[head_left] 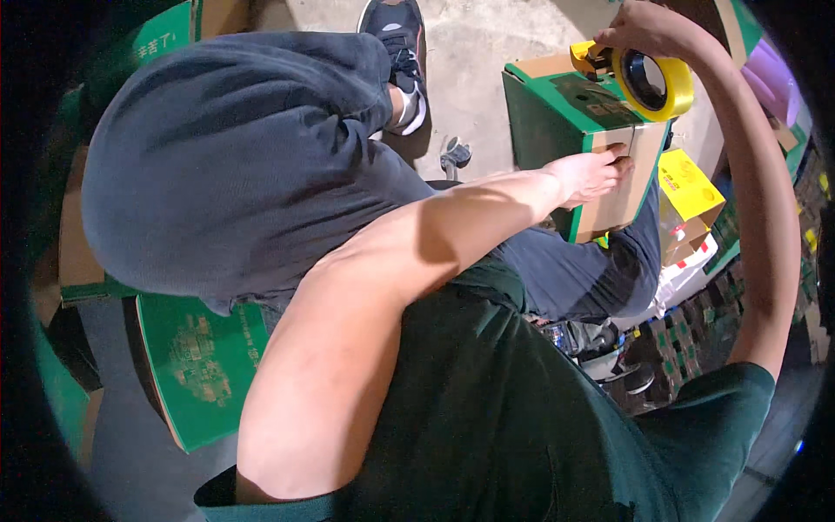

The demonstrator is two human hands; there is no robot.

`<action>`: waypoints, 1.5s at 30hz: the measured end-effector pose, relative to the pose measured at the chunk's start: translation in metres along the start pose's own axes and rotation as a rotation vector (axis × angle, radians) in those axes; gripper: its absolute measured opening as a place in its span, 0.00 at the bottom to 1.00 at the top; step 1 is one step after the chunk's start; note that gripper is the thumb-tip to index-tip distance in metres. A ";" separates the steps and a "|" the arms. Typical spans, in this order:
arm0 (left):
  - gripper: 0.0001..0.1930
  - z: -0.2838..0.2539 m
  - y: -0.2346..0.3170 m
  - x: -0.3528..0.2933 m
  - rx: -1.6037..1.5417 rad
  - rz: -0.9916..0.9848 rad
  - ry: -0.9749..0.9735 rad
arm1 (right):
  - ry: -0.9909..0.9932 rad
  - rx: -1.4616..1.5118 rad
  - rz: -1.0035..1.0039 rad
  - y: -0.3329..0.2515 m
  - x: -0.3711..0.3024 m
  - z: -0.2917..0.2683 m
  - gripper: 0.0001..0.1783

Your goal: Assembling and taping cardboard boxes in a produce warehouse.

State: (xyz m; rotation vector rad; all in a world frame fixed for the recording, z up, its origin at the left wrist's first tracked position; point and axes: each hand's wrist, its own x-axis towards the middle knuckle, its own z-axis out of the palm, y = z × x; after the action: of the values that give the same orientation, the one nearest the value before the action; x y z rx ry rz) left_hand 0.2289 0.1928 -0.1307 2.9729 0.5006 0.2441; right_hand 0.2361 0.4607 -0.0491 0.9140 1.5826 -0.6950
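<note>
A green and brown cardboard box (557,122) stands tilted near my right knee. My left hand (593,178) lies on its brown face, fingers stretched over the surface beside the centre seam, holding nothing. Above the box's far right edge, my right hand (648,30) is closed around a yellow tape dispenser (591,59). The large roll of yellow-edged tape (668,91) on it rests at or just over the box's corner. A strip of clear tape appears to run along the seam, though its ends are hard to make out.
An open yellow carton (689,187) sits to the right of the box. Green cardboard boxes (204,365) lie at my left, with another (165,35) farther off. A purple item (770,83) shows at the far right. My shoe (396,61) is on the concrete floor (474,52).
</note>
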 end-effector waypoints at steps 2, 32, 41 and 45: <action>0.35 -0.003 0.001 0.003 -0.004 -0.013 0.027 | 0.076 -0.066 0.008 0.015 0.024 0.014 0.27; 0.35 -0.009 0.015 0.013 -0.037 -0.020 -0.126 | -0.180 0.011 0.136 0.018 -0.090 0.042 0.28; 0.30 -0.027 0.060 -0.019 0.064 -0.041 -0.045 | 0.562 0.167 0.186 0.017 -0.165 0.202 0.24; 0.18 -0.089 0.003 -0.030 -0.712 0.111 -0.361 | 0.747 0.210 0.225 0.018 -0.169 0.255 0.23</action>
State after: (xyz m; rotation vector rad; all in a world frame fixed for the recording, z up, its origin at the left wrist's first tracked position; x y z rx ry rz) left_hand 0.1859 0.1883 -0.0468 2.2716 0.1521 -0.0953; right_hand 0.3975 0.2266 0.0658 1.6069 2.0222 -0.3727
